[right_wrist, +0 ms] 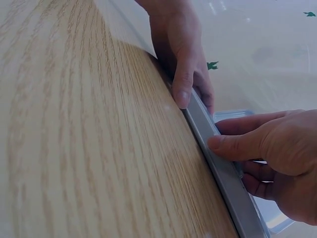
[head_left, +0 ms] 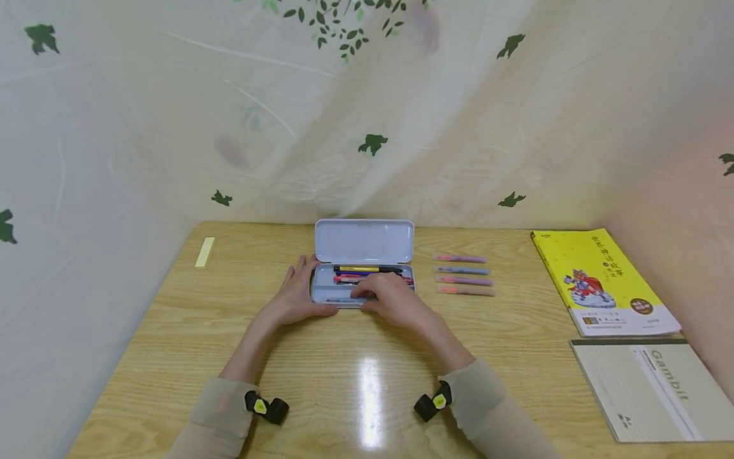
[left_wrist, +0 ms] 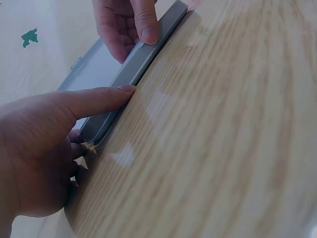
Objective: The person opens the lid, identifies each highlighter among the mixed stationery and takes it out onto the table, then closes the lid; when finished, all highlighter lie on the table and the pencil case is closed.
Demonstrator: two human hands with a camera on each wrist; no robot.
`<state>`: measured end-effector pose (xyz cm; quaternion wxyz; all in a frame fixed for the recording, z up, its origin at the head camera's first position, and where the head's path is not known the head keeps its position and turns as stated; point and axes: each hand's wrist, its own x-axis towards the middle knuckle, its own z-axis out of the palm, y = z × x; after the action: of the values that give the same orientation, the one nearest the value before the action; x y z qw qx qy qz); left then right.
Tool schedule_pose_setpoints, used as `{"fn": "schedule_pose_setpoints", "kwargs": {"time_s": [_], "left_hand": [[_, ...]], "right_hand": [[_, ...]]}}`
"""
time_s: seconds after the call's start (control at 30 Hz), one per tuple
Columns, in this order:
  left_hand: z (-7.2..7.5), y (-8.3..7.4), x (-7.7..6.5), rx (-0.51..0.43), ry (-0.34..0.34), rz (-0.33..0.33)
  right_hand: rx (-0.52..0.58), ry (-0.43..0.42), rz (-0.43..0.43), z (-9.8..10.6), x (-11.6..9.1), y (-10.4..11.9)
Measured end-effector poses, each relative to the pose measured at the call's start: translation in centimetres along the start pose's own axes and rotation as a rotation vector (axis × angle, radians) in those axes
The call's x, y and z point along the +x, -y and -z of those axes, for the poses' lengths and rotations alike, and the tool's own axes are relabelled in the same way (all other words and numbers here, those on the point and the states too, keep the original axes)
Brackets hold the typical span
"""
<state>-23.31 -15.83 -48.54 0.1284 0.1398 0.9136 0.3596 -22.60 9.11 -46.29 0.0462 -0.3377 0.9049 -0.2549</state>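
Note:
A pale blue pencil case [head_left: 364, 242] lies on the table with its lid raised at the back. Several pens, among them a yellow and black pen [head_left: 367, 269], fill the rear section. A thin pen-like item [head_left: 343, 300] is in the front section. My left hand [head_left: 295, 296] holds the case's left end, its thumb along the front wall [left_wrist: 143, 62] and its fingers around the side. Over the front section is my right hand [head_left: 392, 299], thumb against the front rim and fingers bent inside; what lies between the fingertips is hidden.
Right of the case, several highlighters [head_left: 463, 271] lie in a row. Further right are a yellow book [head_left: 596, 268] and a grey-green notebook [head_left: 648, 389]. A pale yellow strip [head_left: 204, 252] lies at the left rear. Printed fabric [head_left: 344, 172] hangs behind the table.

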Motion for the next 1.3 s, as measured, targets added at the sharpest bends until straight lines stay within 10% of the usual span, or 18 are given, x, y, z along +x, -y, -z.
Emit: {"fn": "schedule_pose_setpoints", "kwargs": {"time_s": [0.83, 1.3], "left_hand": [[0.3, 0.3, -0.4, -0.007, -0.004, 0.022], [-0.1, 0.2, 0.1, 0.023, -0.007, 0.022]], "right_hand": [[0.123, -0.041, -0.07, 0.5, 0.0, -0.2], [0.241, -0.189, -0.121, 2.2, -4.5, -3.1]]}}
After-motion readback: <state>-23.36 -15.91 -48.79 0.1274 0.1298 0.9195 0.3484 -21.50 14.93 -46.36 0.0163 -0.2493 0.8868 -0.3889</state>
